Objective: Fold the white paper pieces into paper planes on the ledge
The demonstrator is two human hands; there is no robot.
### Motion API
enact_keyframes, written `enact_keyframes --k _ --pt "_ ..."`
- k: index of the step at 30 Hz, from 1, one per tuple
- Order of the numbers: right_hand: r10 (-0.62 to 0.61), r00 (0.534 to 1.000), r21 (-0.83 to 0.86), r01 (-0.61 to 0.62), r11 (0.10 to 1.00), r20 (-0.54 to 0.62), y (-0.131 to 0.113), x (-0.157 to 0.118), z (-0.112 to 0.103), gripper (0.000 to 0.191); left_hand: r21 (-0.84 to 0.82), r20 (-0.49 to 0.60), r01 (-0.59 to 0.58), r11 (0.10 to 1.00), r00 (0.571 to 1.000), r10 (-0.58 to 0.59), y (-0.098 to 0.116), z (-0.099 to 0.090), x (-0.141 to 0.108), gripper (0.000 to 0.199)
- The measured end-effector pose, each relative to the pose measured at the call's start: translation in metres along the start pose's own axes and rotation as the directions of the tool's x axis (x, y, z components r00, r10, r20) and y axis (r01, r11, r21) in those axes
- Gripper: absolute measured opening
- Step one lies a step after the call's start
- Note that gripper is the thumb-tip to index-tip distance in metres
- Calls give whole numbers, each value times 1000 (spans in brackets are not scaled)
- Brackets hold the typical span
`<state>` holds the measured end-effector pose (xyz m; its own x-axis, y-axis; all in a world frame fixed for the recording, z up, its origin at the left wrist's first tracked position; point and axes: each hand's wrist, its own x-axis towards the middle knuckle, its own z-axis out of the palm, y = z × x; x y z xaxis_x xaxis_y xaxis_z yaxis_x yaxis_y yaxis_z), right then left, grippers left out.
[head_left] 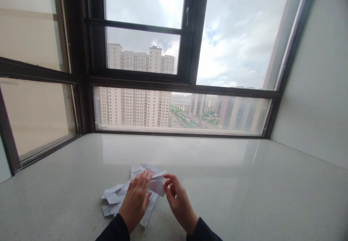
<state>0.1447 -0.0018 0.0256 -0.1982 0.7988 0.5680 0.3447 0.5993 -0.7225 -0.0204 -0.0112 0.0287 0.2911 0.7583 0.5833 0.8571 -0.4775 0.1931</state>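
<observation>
On the windowsill (pixel 244 186), the folded-paper pile (pixel 113 197) lies beneath the left hand (pixel 136 197), whose grip I cannot tell. At the pile's right, the right hand (pixel 181 201) pinches a paper flap (pixel 157 187); uneven pulling could tear it or skew the pile.

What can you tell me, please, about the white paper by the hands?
The white paper looks thin, folded into overlapping angular flaps with visible creases. It lies on the pale speckled sill; the left hand covers part of it, and the right hand touches flaps at its right edge. Whether it is one piece is unclear.
</observation>
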Motion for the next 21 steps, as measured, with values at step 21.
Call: enact_keyframes --k 21 --pt "170 985 542 -132 830 -20 -4 5 -2 26 -124 36 71 990 997 -67 -7 -2 5 42"
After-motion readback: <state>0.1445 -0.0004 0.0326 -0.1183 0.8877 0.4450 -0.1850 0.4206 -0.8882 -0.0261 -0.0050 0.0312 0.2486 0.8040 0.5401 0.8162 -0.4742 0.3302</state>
